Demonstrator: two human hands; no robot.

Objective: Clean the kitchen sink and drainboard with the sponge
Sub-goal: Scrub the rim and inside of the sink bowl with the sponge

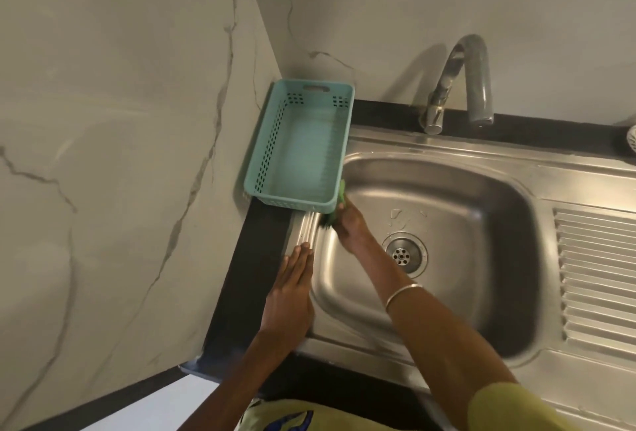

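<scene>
1. Head view: right hand (347,224) grips green sponge (338,201) on the sink's (516,258) left rim, touching the near right corner of the teal basket (296,151).
2. Left hand (289,293) released, fingers straight, flat on the left rim, near side.
3. Drainboard (599,275) right of the basin; tap (457,83) at the far edge.
4. Black desk (254,258) on the left, carrying the basket.

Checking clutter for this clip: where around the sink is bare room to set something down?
Free: the ribbed drainboard right of the basin, and the basket floor. Crowded: the left rim, where the left hand presses flat and the right hand holds the sponge against the basket.
</scene>
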